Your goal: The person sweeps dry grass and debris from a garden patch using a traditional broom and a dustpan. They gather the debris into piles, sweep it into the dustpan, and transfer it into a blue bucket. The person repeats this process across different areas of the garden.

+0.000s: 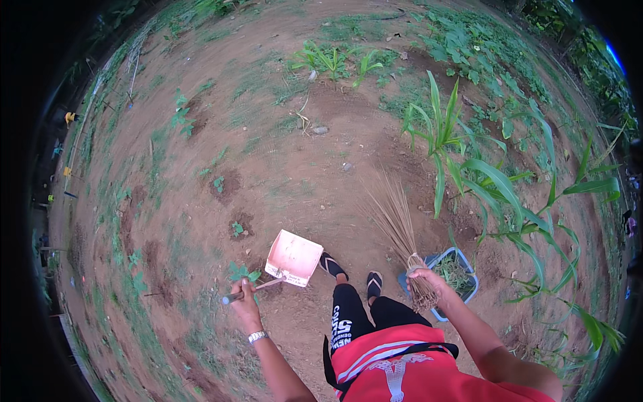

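My left hand (245, 301) is closed around the handle of a pale pink dustpan (294, 256), which is held out to the left of my feet. The dustpan bears some handwriting near its handle end. In my right hand (424, 282) is a stick broom (397, 221) made of thin bundled ribs, gripped near its bound end, with the bristles fanning away from me. Beside and partly behind that hand, a blue-rimmed plastic container (473, 281) on the ground holds cut grass or weeds (452, 271).
Bare soil with patches of grass surrounds my feet in flip-flops (374, 285). Tall corn plants (495, 186) stand at the right, and small seedlings (237, 228) grow at the left. Stones (320, 130) and leafy vines (462, 45) lie farther ahead.
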Motion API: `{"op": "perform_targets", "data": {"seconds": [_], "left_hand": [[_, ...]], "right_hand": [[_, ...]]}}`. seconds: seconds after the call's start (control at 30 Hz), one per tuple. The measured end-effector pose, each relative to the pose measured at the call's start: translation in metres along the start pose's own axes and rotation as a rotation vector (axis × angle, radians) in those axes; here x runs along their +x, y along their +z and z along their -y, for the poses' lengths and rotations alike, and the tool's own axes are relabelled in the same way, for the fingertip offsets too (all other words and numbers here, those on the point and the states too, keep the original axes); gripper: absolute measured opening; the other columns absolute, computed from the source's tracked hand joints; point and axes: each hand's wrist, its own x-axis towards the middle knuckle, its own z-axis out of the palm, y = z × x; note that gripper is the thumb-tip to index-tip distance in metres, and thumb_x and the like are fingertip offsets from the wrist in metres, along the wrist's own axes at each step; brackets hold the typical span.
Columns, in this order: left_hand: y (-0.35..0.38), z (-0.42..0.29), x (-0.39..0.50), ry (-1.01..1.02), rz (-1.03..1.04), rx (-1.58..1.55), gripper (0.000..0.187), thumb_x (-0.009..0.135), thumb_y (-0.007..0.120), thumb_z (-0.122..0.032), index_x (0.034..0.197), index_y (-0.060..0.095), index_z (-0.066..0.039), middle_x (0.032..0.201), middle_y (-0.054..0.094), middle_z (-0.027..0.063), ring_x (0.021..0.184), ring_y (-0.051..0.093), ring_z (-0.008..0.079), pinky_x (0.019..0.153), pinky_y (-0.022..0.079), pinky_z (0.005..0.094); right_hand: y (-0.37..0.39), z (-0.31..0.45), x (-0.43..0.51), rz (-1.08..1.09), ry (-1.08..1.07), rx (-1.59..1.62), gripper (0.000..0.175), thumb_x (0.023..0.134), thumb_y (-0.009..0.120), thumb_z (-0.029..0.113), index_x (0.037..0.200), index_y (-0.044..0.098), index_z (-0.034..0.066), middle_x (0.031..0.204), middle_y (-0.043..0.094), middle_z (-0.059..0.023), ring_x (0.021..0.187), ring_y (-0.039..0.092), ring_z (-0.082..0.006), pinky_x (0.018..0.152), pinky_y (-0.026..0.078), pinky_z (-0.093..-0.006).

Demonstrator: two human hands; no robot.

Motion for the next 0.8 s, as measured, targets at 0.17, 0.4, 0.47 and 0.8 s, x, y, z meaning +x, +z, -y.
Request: {"op": "perform_targets", "data": {"seconds": [0.17, 0.4, 0.47, 0.8], "left_hand": [[0.001, 0.053, 0.034, 0.061, -0.031, -0.003, 0.012, 0.09, 0.057, -0.009, 0.088, 0.06, 0.002, 0.072, 0.057, 0.003, 0.065, 0.05, 0.009, 0.063, 0.042, 0.0262], [-0.006, 0.033, 0.07, 0.016, -0.022, 0.027, 0.013, 0.09, 0.057, -0.01, 0.085, 0.061, 0.002, 0.069, 0.057, 0.0026, 0.063, 0.051, 0.0084, 0.061, 0.042, 0.0249], [-0.013, 0.038, 0.081, -0.009, -0.036, 0.001, 0.014, 0.09, 0.057, -0.01, 0.085, 0.06, 0.002, 0.068, 0.057, 0.0026, 0.063, 0.05, 0.0085, 0.061, 0.041, 0.0247], [-0.006, 0.054, 0.118, 0.015, 0.019, -0.03, 0.014, 0.09, 0.057, -0.01, 0.085, 0.06, 0.003, 0.069, 0.055, 0.0025, 0.062, 0.048, 0.0081, 0.059, 0.04, 0.0244]], "right_hand": [[0.063, 0.011, 0.104, -0.034, 0.032, 0.148, 0.014, 0.072, 0.064, 0.021, 0.074, 0.057, 0.0086, 0.065, 0.059, -0.0059, 0.058, 0.06, -0.0229, 0.057, 0.053, -0.0379], [0.139, 0.035, 0.126, 0.421, 0.134, 0.22, 0.018, 0.077, 0.057, 0.021, 0.082, 0.057, 0.0034, 0.071, 0.062, -0.0109, 0.06, 0.062, -0.025, 0.059, 0.054, -0.0353], [0.139, 0.052, 0.076, 0.342, 0.212, 0.283, 0.018, 0.077, 0.057, 0.02, 0.081, 0.056, 0.0027, 0.071, 0.061, -0.0116, 0.061, 0.062, -0.0245, 0.059, 0.054, -0.0347], [0.122, 0.091, 0.195, -0.214, -0.016, 0.129, 0.018, 0.07, 0.063, 0.023, 0.077, 0.056, 0.0072, 0.063, 0.058, -0.0089, 0.053, 0.06, -0.0273, 0.058, 0.056, -0.0406]]}}
